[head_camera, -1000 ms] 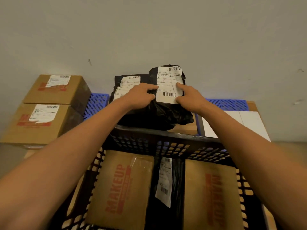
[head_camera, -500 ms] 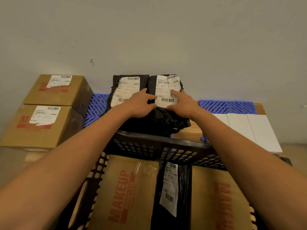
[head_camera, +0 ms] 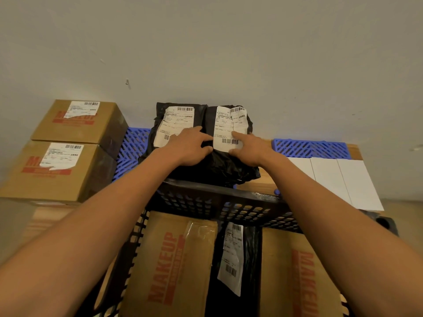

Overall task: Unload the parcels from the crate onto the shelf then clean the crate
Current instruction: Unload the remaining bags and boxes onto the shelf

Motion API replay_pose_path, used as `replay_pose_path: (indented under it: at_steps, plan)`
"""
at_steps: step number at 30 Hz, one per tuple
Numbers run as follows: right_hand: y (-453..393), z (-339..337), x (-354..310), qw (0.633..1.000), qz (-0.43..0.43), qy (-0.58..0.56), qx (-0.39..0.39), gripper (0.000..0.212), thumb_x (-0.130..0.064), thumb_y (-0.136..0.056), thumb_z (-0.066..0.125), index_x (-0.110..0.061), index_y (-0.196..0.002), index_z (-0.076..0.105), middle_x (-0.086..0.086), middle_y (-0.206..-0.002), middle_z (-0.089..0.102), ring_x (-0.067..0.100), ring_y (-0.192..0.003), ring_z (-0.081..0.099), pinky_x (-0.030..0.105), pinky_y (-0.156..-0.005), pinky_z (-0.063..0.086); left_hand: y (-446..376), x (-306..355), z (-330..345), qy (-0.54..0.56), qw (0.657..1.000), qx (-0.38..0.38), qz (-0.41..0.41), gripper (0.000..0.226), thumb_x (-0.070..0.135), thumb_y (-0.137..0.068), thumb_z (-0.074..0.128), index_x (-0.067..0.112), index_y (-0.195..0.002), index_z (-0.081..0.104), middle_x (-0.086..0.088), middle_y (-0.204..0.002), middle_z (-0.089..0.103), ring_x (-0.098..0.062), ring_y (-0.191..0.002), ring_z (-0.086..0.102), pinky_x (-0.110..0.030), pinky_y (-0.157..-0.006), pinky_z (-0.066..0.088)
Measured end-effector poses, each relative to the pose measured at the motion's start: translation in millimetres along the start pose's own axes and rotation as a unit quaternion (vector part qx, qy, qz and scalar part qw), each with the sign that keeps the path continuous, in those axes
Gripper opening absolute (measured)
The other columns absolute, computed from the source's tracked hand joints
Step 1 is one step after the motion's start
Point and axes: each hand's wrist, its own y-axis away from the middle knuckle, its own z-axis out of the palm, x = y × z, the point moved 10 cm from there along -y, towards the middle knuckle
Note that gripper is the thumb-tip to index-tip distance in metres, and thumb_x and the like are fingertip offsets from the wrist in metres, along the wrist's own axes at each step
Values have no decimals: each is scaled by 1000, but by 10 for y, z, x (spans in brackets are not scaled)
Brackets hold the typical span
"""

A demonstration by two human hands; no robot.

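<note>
Two black plastic parcels with white labels lie side by side on the shelf against the wall. The left parcel (head_camera: 177, 121) lies free. My left hand (head_camera: 190, 148) grips the left edge of the right parcel (head_camera: 230, 123), and my right hand (head_camera: 250, 151) holds its right side with the index finger on the label. Below them stands the black perforated crate (head_camera: 229, 199). It holds two brown MAKEUP boxes (head_camera: 178, 266) (head_camera: 297, 280) and a black parcel (head_camera: 238, 259) between them.
Two brown labelled boxes (head_camera: 75, 121) (head_camera: 55, 171) sit at the shelf's left. Blue plastic grids (head_camera: 311, 148) (head_camera: 130, 152) lie along the wall. White flat boxes (head_camera: 338, 177) cover the shelf's right part.
The right black parcel, held raised and tilted before, has come down flat beside the left parcel, near the wall. Both hands have stayed on it.
</note>
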Motion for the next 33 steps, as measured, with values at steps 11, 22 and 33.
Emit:
replay_pose_path:
  at_steps: [11, 22, 33]
  plan:
    - [894, -520, -176, 987, -47, -103, 111, 53, -33, -100, 60, -22, -150, 48, 4, -153, 48, 24, -134, 50, 28, -96, 41, 621, 574, -479, 94, 988, 110, 52, 42, 43, -101, 53, 30, -142, 57, 1, -145, 56, -22, -131, 51, -47, -107, 44]
    - [2523, -572, -131, 951, -123, -206, 197, 35, -25, -100, 59, -24, -135, 63, -9, -133, 64, 2, -121, 55, 21, -101, 46, 2097, 1133, -590, 208, 935, 263, 116, 24, 26, -100, 60, 20, -120, 72, 3, -114, 71, -7, -100, 63, -23, -90, 50]
    - [2655, 994, 534, 996, -27, -82, 11, 47, -14, -93, 66, -9, -139, 55, 14, -137, 58, 29, -123, 57, 23, -95, 40, 2309, 990, 1135, 111, 993, 30, 36, 34, 30, -100, 57, 21, -132, 67, -2, -126, 68, -20, -119, 59, -33, -100, 45]
